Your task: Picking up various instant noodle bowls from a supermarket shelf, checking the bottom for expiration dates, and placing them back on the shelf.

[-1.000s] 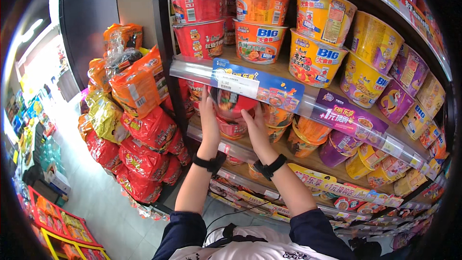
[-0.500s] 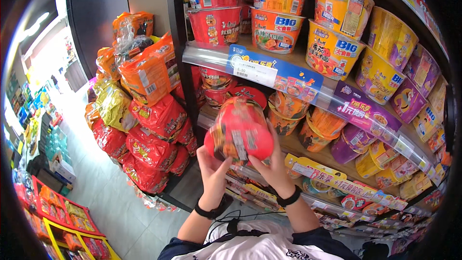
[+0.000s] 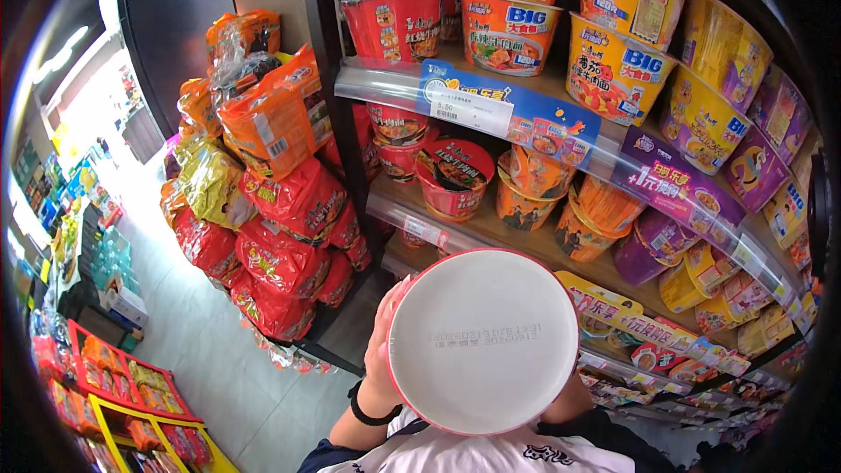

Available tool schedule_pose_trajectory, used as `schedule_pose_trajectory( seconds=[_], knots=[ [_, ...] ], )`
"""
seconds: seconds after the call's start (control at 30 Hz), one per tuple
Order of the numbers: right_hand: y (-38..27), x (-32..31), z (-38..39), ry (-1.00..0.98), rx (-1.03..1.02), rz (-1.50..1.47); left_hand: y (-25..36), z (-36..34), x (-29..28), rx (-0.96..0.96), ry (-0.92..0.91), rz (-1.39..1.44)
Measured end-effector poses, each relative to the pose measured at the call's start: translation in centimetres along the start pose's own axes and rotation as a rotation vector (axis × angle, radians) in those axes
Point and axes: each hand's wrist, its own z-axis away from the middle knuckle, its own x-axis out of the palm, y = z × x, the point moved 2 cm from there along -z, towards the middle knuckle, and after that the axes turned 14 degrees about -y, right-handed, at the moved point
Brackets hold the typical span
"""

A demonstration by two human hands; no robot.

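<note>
A red-rimmed instant noodle bowl [image 3: 482, 385] is tipped up toward me, its round white underside filling the lower middle, with a printed stamp on it. My left hand [image 3: 378, 363] is closed round its left side, fingertips at the upper left rim. Behind the lower right rim, my right hand [image 3: 571, 397] shows only in part; the bowl covers its fingers, though it still supports that side. Beyond the bowl, another red noodle bowl [image 3: 455, 177] stands on the shelf with its lid tilted toward me.
Orange noodle bowls [image 3: 527, 197] stand beside the red one, below an upper shelf [image 3: 377, 83] of stacked tubs. Left of the dark shelf post, red noodle multipacks [image 3: 293, 201] are piled high. A yellow-and-red rack [image 3: 114, 412] stands at the lower left on the grey tiled floor [image 3: 254, 394].
Both hands have drawn the bowl down and nearer to me, turning it from its side so that the underside faces up. The shelf's red bowl behind it has come into view.
</note>
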Motion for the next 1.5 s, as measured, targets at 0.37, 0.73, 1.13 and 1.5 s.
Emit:
schedule_pose_trajectory(
  seconds=[0.37, 0.73, 1.13, 1.5],
  knots=[
    [1.5, 1.6, 0.1, 0.049, 0.259, -0.703, -3.6, 2.5, 0.1, -0.400, 0.236, 0.829],
    [5.1, 3.8, -3.2, -0.282, 0.367, -0.678, -6.3, -1.1, -4.7, -0.401, 0.289, 0.585],
    [8.8, 4.4, -8.4, -0.076, 0.443, -1.009, -10.7, -10.0, -6.9, -0.416, 0.250, 0.448],
    [13.1, 3.5, -9.6, 0.149, 0.379, -0.806, -14.9, -15.2, -5.6, -0.516, 0.162, 0.434]
  ],
)
